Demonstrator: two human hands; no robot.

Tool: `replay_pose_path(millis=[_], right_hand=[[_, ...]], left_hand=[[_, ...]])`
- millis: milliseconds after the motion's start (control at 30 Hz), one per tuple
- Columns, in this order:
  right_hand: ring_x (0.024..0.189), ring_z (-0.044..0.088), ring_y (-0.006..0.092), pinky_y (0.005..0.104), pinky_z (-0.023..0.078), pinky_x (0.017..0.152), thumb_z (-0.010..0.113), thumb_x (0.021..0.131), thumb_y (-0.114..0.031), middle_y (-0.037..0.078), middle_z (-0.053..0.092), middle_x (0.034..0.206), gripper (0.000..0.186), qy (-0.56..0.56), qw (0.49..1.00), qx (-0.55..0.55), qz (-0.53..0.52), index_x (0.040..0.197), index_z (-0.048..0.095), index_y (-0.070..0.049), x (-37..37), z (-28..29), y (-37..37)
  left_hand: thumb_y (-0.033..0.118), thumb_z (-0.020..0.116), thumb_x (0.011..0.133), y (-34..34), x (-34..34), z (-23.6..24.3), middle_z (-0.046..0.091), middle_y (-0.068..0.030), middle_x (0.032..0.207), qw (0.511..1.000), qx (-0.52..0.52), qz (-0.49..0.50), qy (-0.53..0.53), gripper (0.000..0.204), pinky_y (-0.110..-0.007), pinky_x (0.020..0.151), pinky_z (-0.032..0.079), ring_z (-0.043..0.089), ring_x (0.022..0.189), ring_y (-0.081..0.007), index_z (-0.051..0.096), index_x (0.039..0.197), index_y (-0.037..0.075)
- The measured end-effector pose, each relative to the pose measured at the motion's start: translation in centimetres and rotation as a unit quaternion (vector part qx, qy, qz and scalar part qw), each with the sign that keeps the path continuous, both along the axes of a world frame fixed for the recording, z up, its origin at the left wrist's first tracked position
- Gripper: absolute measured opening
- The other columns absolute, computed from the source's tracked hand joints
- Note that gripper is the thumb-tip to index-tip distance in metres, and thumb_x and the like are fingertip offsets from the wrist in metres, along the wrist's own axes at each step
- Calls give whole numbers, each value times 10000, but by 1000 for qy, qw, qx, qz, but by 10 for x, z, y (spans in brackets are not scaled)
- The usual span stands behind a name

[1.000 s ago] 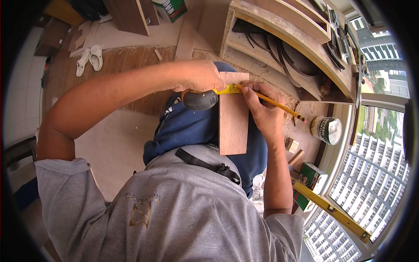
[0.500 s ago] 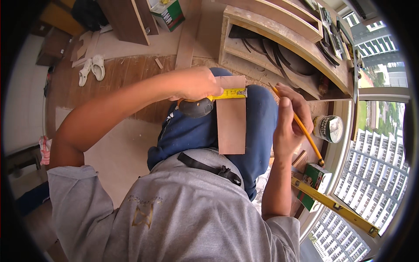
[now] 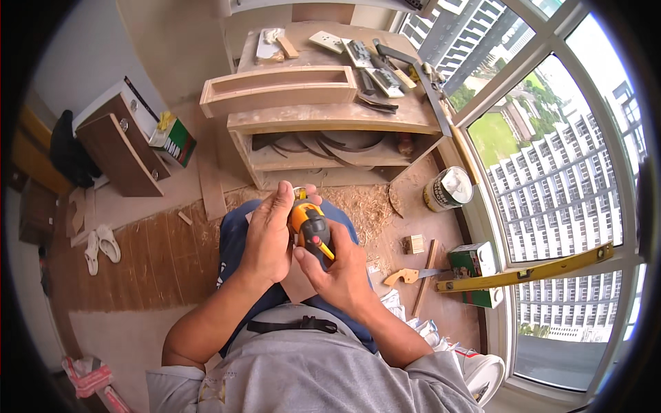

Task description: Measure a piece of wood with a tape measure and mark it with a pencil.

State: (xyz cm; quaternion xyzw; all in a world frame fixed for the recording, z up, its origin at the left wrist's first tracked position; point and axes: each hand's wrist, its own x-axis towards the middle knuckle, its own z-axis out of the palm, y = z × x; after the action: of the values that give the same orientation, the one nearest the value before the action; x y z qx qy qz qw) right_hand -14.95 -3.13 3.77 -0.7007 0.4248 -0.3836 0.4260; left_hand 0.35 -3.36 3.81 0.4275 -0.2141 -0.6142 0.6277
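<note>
A yellow-and-black tape measure [image 3: 308, 221] is held between my two hands above my lap. My left hand [image 3: 268, 241] closes on its far left side, the thumb upright and fingertips showing past its far end. My right hand [image 3: 339, 272] wraps its near right side, with thumb and fingers against the case. A narrow yellow piece sticks out by the right fingers; whether it is a pencil I cannot tell. Beneath the hands, a flat brown wooden board [image 3: 298, 285] lies across my thighs, mostly hidden by the hands and wrists.
Ahead stands a wooden cabinet [image 3: 241, 148] with tools on top. Wood shavings [image 3: 365, 206] cover the floor before it. To the right are a handsaw [image 3: 406, 277], a paint can [image 3: 449, 189] and a yellow spirit level [image 3: 523, 277] by the window. White clogs [image 3: 107, 244] sit left.
My hands have come together around the tape measure, whose blade no longer lies across the board. The pencil in my right hand no longer shows clearly. My view has tilted up toward the cabinet.
</note>
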Motion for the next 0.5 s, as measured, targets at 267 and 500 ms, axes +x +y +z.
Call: replay_pose_path(millis=[267,500], right_hand=[[502,451,63,240,354,456,540,1045,-378,55,661,767,374,-147,971,23,-189,1087,657,-26,-107,-8,-222],[519,507,116,264,336,413,579,953,-410,93,643,740,369,-95,954,208,-193,961,652,-48,-128,-9,-358]], left_hand=[[415,767,884,-11,9,-11,438,-262,1489,630,-234,-366,-644,736,-496,1170,349,422,1391,-435,519,1482,66],[367,821,806,-22,5,-9,487,-230,1364,507,-291,-395,-708,685,-460,1023,464,465,1285,-361,593,1385,82]])
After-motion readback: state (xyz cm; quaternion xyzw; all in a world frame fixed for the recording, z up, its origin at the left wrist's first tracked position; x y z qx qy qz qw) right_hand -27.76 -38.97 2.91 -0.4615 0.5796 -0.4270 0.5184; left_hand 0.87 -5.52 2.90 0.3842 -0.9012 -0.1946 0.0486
